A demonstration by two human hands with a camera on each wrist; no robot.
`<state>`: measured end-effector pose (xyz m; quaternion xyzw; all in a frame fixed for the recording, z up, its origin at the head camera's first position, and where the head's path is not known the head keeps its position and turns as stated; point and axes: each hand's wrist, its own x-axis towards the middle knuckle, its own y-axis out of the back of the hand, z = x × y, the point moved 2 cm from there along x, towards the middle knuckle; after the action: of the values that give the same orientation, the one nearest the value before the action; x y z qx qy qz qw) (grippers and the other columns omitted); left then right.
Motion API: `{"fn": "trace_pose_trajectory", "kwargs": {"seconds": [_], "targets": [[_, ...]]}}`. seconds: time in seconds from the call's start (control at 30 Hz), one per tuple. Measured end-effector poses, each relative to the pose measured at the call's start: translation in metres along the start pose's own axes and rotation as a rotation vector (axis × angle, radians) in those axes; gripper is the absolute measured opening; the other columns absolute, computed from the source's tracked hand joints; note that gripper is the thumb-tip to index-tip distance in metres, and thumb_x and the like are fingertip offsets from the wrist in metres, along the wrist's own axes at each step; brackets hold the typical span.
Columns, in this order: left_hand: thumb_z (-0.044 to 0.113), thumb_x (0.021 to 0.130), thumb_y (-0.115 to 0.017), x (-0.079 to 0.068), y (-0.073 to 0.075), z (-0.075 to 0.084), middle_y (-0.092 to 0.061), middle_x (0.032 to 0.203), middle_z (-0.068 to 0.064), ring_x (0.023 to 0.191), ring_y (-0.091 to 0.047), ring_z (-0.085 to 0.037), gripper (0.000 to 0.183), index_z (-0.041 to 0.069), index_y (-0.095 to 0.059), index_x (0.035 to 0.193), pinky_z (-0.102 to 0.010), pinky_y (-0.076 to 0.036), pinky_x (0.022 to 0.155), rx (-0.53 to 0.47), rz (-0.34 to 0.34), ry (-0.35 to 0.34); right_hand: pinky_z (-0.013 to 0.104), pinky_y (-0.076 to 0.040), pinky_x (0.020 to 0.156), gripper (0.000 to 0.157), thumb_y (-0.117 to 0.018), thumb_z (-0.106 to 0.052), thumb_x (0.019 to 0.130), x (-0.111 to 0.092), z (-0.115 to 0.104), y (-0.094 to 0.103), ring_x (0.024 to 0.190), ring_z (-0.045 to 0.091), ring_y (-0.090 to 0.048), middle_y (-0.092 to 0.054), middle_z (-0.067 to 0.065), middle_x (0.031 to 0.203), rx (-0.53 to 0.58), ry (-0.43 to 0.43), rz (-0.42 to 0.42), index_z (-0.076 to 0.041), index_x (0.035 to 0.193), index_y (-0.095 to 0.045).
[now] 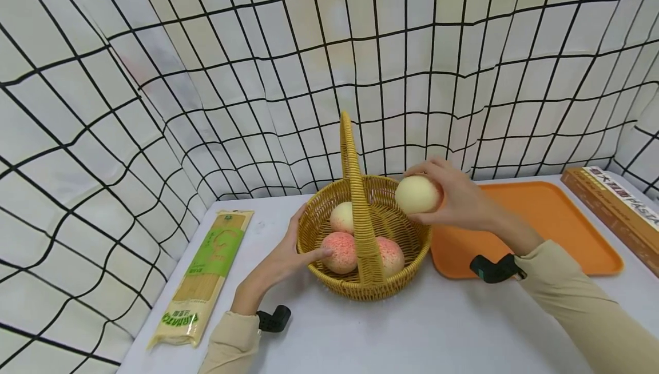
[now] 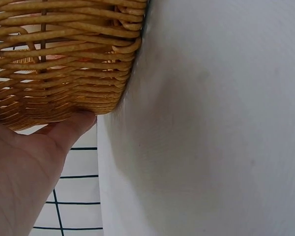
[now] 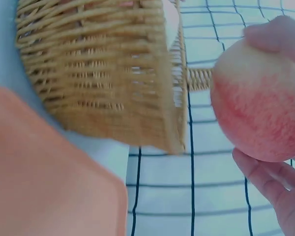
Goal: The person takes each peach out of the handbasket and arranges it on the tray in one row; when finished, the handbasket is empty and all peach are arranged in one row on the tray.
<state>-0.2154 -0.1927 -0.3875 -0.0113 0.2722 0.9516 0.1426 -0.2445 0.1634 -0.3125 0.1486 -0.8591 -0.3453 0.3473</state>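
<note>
A wicker basket with a tall arched handle stands on the white table. Inside it lie a pale peach and two pinkish peaches, one of them a speckled peach at the front left. My left hand grips the basket's left side, thumb over the rim; the left wrist view shows its fingers against the woven wall. Over the basket's right rim, my right hand holds another peach between thumb and fingers. That peach shows a red blush in the right wrist view.
An orange tray lies right of the basket, close beside it. Beyond the tray is a long pasta box. A green-labelled pack of noodles lies at the left. White sheeting with black netting encloses the back and sides.
</note>
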Motion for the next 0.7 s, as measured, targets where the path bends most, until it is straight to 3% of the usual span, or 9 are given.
{"fn": "trace_pose_trajectory", "kwargs": {"seconds": [0.13, 0.3, 0.5, 0.7], "targets": [[0.051, 0.088, -0.081, 0.000, 0.001, -0.001, -0.003, 0.176, -0.009, 0.160, -0.011, -0.036, 0.119, 0.028, 0.004, 0.169, -0.061, -0.016, 0.125, -0.002, 0.002, -0.001, 0.045, -0.057, 0.078, 0.064, -0.092, -0.014, 0.078, -0.014, 0.007, 0.015, 0.103, 0.025, -0.058, -0.057, 0.010, 0.122, 0.002, -0.063, 0.064, -0.012, 0.136, -0.065], [0.051, 0.088, -0.080, -0.001, 0.002, -0.001, -0.003, 0.176, -0.009, 0.160, -0.011, -0.037, 0.118, 0.028, 0.004, 0.169, -0.061, -0.016, 0.125, -0.001, 0.001, -0.010, 0.040, -0.055, 0.076, 0.062, -0.091, -0.014, 0.079, -0.032, 0.023, 0.026, 0.098, 0.024, -0.059, -0.060, 0.009, 0.118, -0.032, -0.127, 0.067, -0.012, 0.136, -0.066], [0.049, 0.089, -0.080, 0.000, 0.002, -0.001, -0.003, 0.175, -0.011, 0.159, -0.013, -0.040, 0.118, 0.025, 0.004, 0.169, -0.063, -0.017, 0.124, -0.003, 0.000, -0.026, 0.042, -0.055, 0.076, 0.060, -0.093, -0.011, 0.075, -0.046, 0.042, 0.030, 0.101, 0.024, -0.057, -0.065, 0.009, 0.117, -0.071, -0.127, 0.041, -0.007, 0.129, -0.067], [0.050, 0.090, -0.079, 0.001, 0.001, 0.000, -0.003, 0.175, -0.013, 0.159, -0.011, -0.041, 0.118, 0.024, 0.004, 0.169, -0.064, -0.016, 0.124, 0.013, -0.003, -0.025, 0.045, -0.054, 0.078, 0.061, -0.093, -0.016, 0.077, -0.053, 0.057, 0.026, 0.099, 0.030, -0.059, -0.058, 0.014, 0.118, -0.059, -0.218, -0.042, -0.007, 0.131, -0.067]]}}
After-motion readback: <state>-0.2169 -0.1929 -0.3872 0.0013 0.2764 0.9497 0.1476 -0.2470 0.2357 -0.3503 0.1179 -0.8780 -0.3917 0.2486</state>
